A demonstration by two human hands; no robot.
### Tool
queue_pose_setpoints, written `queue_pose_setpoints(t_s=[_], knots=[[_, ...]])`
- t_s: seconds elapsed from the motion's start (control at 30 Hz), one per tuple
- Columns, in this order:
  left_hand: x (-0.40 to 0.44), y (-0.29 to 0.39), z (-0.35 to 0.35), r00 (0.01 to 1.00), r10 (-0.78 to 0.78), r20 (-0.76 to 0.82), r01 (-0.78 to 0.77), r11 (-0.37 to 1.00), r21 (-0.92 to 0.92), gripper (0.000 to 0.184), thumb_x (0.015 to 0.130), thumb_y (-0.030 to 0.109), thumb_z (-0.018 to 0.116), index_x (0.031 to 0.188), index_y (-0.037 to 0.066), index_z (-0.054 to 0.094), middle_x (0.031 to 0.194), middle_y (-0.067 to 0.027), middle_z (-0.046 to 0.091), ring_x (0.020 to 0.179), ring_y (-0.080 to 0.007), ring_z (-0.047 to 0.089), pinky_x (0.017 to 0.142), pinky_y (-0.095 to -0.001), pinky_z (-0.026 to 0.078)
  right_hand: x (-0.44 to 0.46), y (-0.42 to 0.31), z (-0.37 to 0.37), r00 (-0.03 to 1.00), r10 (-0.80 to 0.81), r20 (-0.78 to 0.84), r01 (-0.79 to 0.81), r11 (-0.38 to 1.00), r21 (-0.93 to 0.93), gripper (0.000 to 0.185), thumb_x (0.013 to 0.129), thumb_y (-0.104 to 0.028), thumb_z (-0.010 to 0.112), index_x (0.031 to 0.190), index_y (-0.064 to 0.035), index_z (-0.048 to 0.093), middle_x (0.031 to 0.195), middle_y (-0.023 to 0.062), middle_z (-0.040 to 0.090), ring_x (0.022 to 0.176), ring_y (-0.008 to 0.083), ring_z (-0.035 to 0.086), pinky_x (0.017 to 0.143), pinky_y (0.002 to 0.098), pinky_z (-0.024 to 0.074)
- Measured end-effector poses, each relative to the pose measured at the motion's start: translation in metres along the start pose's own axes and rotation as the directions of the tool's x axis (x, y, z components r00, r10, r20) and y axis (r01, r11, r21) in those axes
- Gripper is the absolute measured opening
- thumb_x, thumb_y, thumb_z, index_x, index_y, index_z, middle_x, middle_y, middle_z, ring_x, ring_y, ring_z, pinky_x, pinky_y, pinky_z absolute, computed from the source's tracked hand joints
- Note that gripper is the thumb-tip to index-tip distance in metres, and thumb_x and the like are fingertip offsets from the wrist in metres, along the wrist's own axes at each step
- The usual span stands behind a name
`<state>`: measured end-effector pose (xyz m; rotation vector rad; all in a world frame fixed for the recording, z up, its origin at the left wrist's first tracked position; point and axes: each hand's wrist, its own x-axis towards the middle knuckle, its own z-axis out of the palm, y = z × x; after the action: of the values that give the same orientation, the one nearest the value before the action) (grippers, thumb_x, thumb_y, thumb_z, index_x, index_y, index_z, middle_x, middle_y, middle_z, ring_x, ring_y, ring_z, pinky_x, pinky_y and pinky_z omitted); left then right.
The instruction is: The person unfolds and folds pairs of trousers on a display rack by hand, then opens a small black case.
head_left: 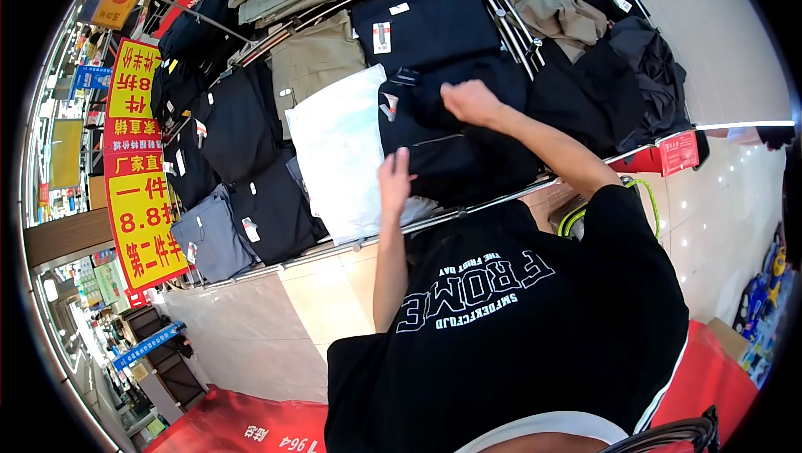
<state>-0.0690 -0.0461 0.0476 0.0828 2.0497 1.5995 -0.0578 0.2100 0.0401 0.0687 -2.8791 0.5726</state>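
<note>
My left hand (394, 183) lies with its fingers stretched out and its thumb apart, at the seam between a white plastic bag (338, 148) and a pair of black trousers (451, 165). Farther to the right, my right hand (473, 103) is closed on the dark cloth of these trousers, its fingertips partly hidden. A small white and orange tag (389, 107) shows on the black cloth between the hands. The white bag looks flat and filled, resting on the display rack.
Folded khaki trousers (316, 56), grey trousers (214, 232) and more black trousers (426, 15) lie around on the rack. A metal rail (401, 234) runs along its front edge. Yellow and red price signs (149, 223) hang at left. A red sign (678, 152) sits at right.
</note>
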Motion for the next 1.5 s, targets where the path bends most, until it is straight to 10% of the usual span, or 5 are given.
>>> queue_pose_setpoints(t_s=[0.47,0.6,0.73,0.9,1.5], knots=[[-0.081,0.000,-0.314,0.680,-0.230,-0.696,-0.225,0.838,-0.497,0.039,0.091,0.036,0.058,0.106,0.000,0.060,0.094,-0.0104,0.067,0.079,-0.0190,0.065,0.059,-0.0262,0.049,-0.083,0.069,-0.187,0.533,0.825,-0.191,0.289,0.035,0.957,0.021,0.089,-0.029,0.054,0.080,-0.0104,0.059,0.065,-0.0004,0.053,0.042,0.0134,0.044,0.044,0.0252,0.0351],[-0.035,-0.147,-0.363,0.388,-0.123,-0.913,0.491,0.866,0.092,0.043,0.087,0.038,0.061,0.101,-0.003,0.061,0.095,-0.0178,0.066,0.085,-0.0296,0.064,0.072,-0.0382,0.051,-0.128,0.103,-0.105,0.274,0.953,0.129,-0.145,-0.092,0.985,0.026,0.090,-0.033,0.055,0.085,-0.0087,0.060,0.065,0.0015,0.057,0.051,0.0114,0.054,0.047,0.0243,0.0429],[-0.027,-0.116,-0.276,0.355,0.334,-0.873,0.276,0.855,0.439,0.050,0.088,0.043,0.059,0.092,-0.006,0.060,0.087,-0.0186,0.065,0.081,-0.0310,0.063,0.074,-0.0413,0.048,-0.185,0.149,-0.037,0.118,0.986,0.119,-0.586,-0.027,0.810,0.040,0.090,-0.044,0.054,0.092,-0.0045,0.061,0.073,0.0062,0.062,0.063,0.0143,0.061,0.052,0.0284,0.0486],[0.012,-0.119,-0.229,0.729,-0.198,-0.655,0.350,0.930,0.109,0.065,0.084,0.052,0.062,0.110,-0.007,0.052,0.081,-0.0107,0.058,0.062,-0.0140,0.054,0.057,-0.0241,0.045,-0.152,0.134,-0.046,0.154,0.879,-0.451,-0.861,0.344,0.375,0.058,0.080,-0.057,0.061,0.095,-0.0005,0.060,0.082,0.0162,0.065,0.084,0.0321,0.064,0.076,0.0413,0.0491],[0.040,-0.165,-0.266,0.541,-0.382,-0.749,0.408,0.898,-0.164,0.070,0.066,0.037,0.084,0.114,-0.006,0.055,0.101,-0.0126,0.062,0.073,-0.0229,0.056,0.066,-0.0343,0.046,-0.054,0.167,-0.025,0.266,0.880,-0.393,-0.964,0.238,-0.119,0.051,0.076,-0.038,0.070,0.105,0.0002,0.052,0.106,0.0190,0.058,0.101,0.0362,0.057,0.080,0.0502,0.0475]])
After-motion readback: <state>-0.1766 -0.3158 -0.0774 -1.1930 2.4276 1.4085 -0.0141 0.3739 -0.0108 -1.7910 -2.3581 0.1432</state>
